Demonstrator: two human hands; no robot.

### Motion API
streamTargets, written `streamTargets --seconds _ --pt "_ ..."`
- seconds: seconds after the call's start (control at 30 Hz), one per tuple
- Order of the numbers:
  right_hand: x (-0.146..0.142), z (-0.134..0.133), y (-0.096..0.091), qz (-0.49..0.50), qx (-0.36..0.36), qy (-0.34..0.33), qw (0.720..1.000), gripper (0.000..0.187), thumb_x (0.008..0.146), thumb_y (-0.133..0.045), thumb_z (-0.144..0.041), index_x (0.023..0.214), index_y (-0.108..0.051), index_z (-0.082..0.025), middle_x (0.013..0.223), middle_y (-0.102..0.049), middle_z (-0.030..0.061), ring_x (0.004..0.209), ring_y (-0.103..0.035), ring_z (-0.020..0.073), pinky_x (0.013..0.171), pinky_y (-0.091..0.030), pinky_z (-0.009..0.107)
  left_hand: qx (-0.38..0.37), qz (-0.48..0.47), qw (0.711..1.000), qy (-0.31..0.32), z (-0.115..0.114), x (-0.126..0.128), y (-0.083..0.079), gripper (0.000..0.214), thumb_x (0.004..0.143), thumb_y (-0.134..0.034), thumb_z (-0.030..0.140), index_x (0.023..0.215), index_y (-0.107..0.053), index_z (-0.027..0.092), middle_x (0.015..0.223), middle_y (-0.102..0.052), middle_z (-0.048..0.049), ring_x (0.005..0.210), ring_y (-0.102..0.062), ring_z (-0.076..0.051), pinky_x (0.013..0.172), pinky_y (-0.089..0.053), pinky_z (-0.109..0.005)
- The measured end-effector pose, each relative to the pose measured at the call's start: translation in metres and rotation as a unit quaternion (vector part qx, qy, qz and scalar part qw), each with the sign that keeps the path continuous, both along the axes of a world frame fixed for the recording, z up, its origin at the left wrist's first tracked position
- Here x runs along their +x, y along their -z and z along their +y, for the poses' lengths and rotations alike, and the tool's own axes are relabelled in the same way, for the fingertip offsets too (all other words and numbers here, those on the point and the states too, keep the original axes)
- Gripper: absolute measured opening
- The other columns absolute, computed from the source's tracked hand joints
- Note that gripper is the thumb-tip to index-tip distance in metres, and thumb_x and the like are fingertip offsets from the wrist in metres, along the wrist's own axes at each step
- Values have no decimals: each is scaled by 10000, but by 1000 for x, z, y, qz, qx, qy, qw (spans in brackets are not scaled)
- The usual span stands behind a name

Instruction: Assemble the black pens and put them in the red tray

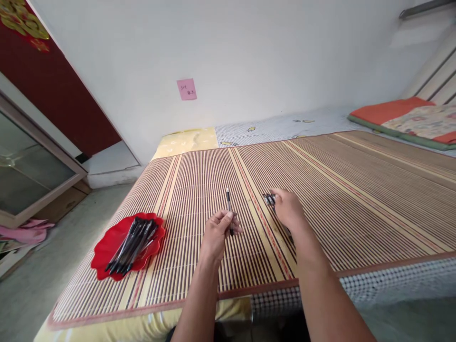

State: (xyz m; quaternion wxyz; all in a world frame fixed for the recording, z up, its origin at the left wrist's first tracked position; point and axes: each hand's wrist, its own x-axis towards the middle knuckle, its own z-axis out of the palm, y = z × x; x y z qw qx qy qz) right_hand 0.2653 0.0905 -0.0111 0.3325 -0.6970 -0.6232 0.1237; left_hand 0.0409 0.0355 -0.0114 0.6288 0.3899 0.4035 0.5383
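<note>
My left hand [220, 231] is closed in a pinch round a pen [228, 195]. The pen stands nearly upright, its light tip and black grip pointing up and away from me. To the right, my right hand [287, 207] has its fingers curled over several black pens [270, 198]. Their ends stick out to the left of the fingers, and the palm hides most of their length. At the left, a red plate [103, 247] with a wavy rim holds a pile of black and clear pens [134, 245].
A striped bamboo mat [199, 190] covers the bed. Folded orange and floral bedding [399, 114] lies at the far right. A pink note [187, 89] is stuck to the white wall behind. A glass-panelled door [32, 166] stands at the left, beyond the bed's edge.
</note>
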Motion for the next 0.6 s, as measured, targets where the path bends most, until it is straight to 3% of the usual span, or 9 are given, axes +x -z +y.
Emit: streamTargets --seconds 0.07,0.13,0.27,0.43,0.6 --pt "-10 1 4 -121 -71 -13 990 480 915 -382 -40 1270 -704 -78 1225 -730 201 1157 -656 313 950 -503 398 -4 4 1000 0 -1 -1 -1 380 746 -819 482 820 -649 151 721 -684 -10 576 -651 -132 592 -455 -263" --pt "-19 1 7 -175 -107 -19 979 474 889 -408 -8 1234 -726 -69 1160 -743 229 1104 -665 342 873 -503 406 -6 9 1000 4 -2 -1 -2 369 763 -810 480 833 -656 153 729 -683 -12 597 -655 -137 594 -454 -264" --pt "-24 3 11 -193 -121 -34 973 416 868 -448 -3 1097 -784 -90 1028 -764 227 1012 -686 327 812 -483 382 1 14 1000 6 -2 -2 -1 354 789 -790 483 841 -662 157 722 -675 -10 598 -648 -137 591 -448 -265" --pt "-21 4 14 -194 -103 -32 975 430 889 -445 -39 1157 -764 -144 1109 -766 180 1022 -681 278 820 -464 345 -2 11 1000 3 -2 -3 -2 360 778 -798 488 827 -659 160 714 -669 -11 583 -637 -134 580 -440 -263" --pt "-23 4 19 -175 -102 -56 978 285 901 -522 -104 921 -800 -161 926 -774 146 878 -693 243 743 -436 313 -9 11 1000 4 -3 -3 -4 359 777 -799 485 822 -648 162 720 -676 -13 593 -643 -136 586 -440 -262"
